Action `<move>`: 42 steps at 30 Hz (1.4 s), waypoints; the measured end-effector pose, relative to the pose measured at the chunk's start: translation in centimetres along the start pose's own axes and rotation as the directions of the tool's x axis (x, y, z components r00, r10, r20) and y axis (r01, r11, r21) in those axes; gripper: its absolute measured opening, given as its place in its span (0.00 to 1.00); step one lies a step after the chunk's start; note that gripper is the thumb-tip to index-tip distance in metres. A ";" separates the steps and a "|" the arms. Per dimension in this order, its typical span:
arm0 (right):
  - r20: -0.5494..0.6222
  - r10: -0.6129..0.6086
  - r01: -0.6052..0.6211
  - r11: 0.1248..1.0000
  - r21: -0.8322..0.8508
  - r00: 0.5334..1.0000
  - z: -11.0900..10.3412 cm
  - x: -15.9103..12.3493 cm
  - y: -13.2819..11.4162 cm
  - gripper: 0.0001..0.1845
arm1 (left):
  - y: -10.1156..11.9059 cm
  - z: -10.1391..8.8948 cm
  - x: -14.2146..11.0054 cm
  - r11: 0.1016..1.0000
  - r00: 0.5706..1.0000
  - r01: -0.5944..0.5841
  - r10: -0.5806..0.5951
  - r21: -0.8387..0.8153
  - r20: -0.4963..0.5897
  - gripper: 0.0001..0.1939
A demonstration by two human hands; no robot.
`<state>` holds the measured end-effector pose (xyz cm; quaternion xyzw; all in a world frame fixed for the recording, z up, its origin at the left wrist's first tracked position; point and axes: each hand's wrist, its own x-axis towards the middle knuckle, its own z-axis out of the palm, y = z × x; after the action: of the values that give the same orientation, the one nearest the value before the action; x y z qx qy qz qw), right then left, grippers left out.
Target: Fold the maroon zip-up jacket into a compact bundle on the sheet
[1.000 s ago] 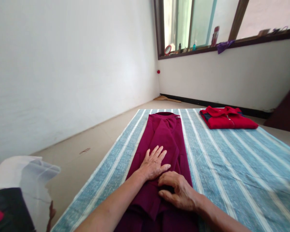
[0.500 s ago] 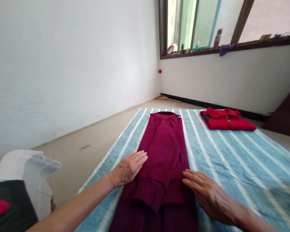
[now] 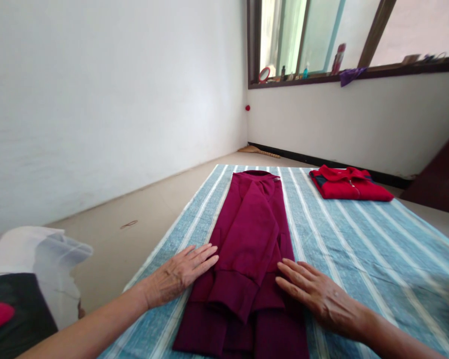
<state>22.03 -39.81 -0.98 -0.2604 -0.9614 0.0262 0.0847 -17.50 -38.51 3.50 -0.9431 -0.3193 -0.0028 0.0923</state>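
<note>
Maroon garment (image 3: 252, 229), lying on striped cloth (image 3: 362, 244); the person's left hand (image 3: 179, 274) and right hand (image 3: 318, 296) at its opposite edges, fingers straight, slightly parted; red garment (image 3: 353, 188) to its right.

place: home room, likely
window sill (image 3: 389, 71): round mirror (image 3: 264, 75), small bottles (image 3: 306, 73)
striped cloth (image 3: 377, 259): folded red jacket (image 3: 353, 188)

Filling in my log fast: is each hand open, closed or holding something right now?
Left hand: open, at the left edge of the maroon garment, no grip visible.
Right hand: open, at the garment's right edge, no grip visible.
</note>
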 end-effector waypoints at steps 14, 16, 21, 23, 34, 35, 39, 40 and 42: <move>-0.139 0.000 -0.002 1.000 -0.011 0.990 1.0 0.0 0.3 0.26 | -0.3 1.5 0.6 0.996 0.998 -0.023 0.027 -0.081 0.055 0.33; -0.140 -0.008 0.005 1.000 -0.021 0.990 1.0 -0.1 0.2 0.25 | -0.2 1.1 0.7 0.997 0.999 -0.015 0.019 -0.080 0.045 0.32; -0.148 -0.024 0.023 1.000 -0.005 0.989 1.4 -0.3 0.3 0.25 | 0.2 -0.6 1.6 0.995 0.999 0.034 -0.032 -0.089 0.020 0.29; -0.151 -0.022 0.023 1.000 0.007 0.988 1.6 -0.3 0.3 0.25 | 0.5 -1.2 2.5 0.994 0.999 0.039 -0.039 -0.104 -0.004 0.25; -0.290 0.089 -0.058 0.992 0.116 0.953 1.3 0.2 -0.7 0.22 | 7.4 -1.4 11.2 0.902 0.980 0.097 -0.160 -0.420 -0.117 0.07; -0.336 0.118 -0.073 0.987 0.143 0.934 1.2 0.4 -0.8 0.21 | 8.1 -1.0 11.5 0.903 0.978 0.117 -0.177 -0.414 -0.110 0.06; -0.490 0.296 -0.165 0.942 0.293 0.820 0.9 2.2 -1.0 0.13 | 10.2 0.0 11.3 0.906 0.956 0.223 -0.275 -0.360 -0.100 0.07; -0.503 0.338 -0.186 0.926 0.329 0.795 0.9 2.8 -1.0 0.11 | 10.6 0.2 11.1 0.905 0.951 0.249 -0.297 -0.343 -0.092 0.07; -0.495 0.396 -0.222 0.900 0.375 0.773 1.0 4.0 -0.8 0.11 | 11.1 0.5 10.9 0.907 0.944 0.281 -0.320 -0.313 -0.079 0.10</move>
<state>18.02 -38.52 -1.32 -0.3969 -0.8218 0.1055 0.3950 -2.17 -40.49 1.77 -0.8835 -0.4501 -0.1258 -0.0320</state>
